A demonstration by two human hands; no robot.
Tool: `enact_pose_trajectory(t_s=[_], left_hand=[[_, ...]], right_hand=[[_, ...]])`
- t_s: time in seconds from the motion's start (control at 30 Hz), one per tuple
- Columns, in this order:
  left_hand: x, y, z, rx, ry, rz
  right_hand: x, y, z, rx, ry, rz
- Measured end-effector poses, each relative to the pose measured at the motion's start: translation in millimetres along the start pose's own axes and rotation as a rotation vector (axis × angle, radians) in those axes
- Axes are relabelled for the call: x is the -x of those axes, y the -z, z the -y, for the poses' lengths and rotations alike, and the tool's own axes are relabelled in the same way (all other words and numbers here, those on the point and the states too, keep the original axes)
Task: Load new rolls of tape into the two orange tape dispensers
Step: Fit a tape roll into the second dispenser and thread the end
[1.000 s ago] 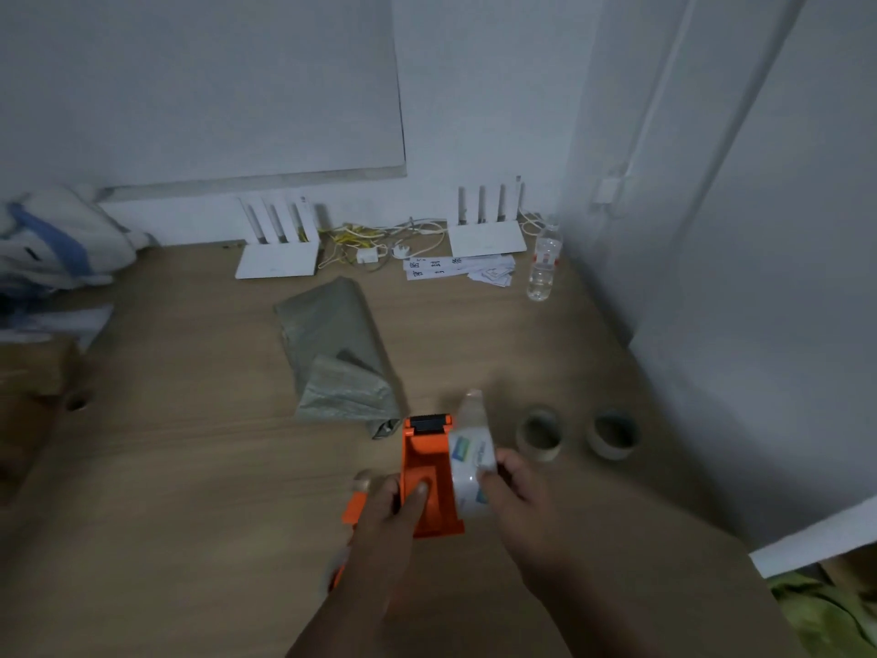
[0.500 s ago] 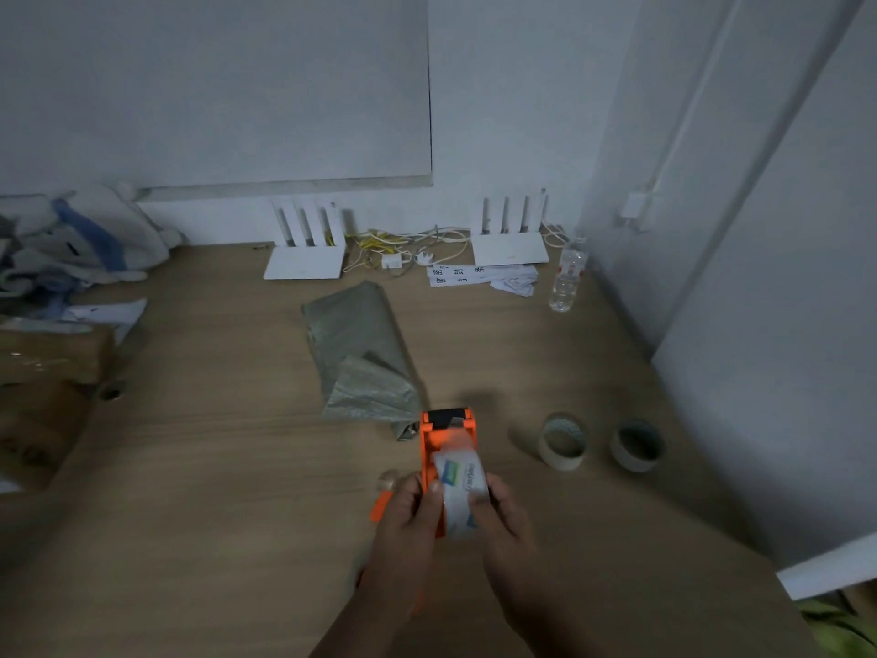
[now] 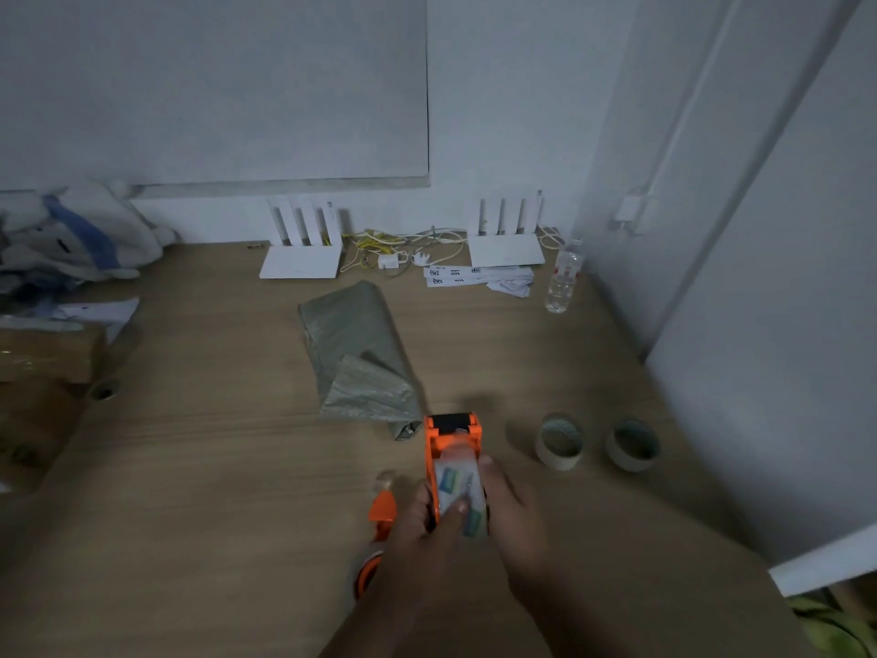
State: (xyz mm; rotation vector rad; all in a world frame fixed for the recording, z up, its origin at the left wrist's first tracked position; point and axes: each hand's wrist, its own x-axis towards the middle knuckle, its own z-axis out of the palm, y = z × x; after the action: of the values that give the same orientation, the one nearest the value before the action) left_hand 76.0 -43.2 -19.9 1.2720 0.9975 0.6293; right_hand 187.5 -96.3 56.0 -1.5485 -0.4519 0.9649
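An orange tape dispenser (image 3: 453,436) with a black front roller is held over the wooden table (image 3: 213,467), near its front. A clear tape roll (image 3: 459,486) with a blue-green label sits in the dispenser. My left hand (image 3: 427,529) grips the dispenser's left side, thumb lying on the roll. My right hand (image 3: 510,505) holds the roll and dispenser from the right. A second orange dispenser (image 3: 375,539) lies on the table under my left forearm, mostly hidden.
Two empty cardboard tape cores (image 3: 560,441) (image 3: 632,445) stand to the right. A folded grey-green woven bag (image 3: 360,358) lies just behind the dispenser. Two white routers (image 3: 301,265), cables, paper slips and a water bottle (image 3: 562,282) line the back wall. Cardboard boxes (image 3: 47,353) sit left.
The roll went from beside the dispenser's right side into it. Both hands closed in around the dispenser. The camera view shifted slightly left and down.
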Motion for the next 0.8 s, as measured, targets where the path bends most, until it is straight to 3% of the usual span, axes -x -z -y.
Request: enact_pose_trajectory(t_s=[0.2, 0.37, 0.47, 0.57, 0.8], left_hand=[[12, -6, -4, 0.013, 0.009, 0.009], [34, -10, -38, 0.029, 0.007, 0.082], [27, -7, -17, 0.015, -0.001, 0.094], [22, -4, -3, -0.038, -0.075, 0.060], [9, -6, -4, -0.034, -0.047, -0.085]], right_hand=[[-31, 1, 18, 0.176, -0.058, 0.016], [-37, 1, 27, 0.298, 0.127, -0.024], [-39, -1, 35, 0.361, 0.212, 0.023], [-42, -2, 39, 0.363, 0.204, 0.002], [-44, -10, 58, 0.316, 0.236, -0.046]])
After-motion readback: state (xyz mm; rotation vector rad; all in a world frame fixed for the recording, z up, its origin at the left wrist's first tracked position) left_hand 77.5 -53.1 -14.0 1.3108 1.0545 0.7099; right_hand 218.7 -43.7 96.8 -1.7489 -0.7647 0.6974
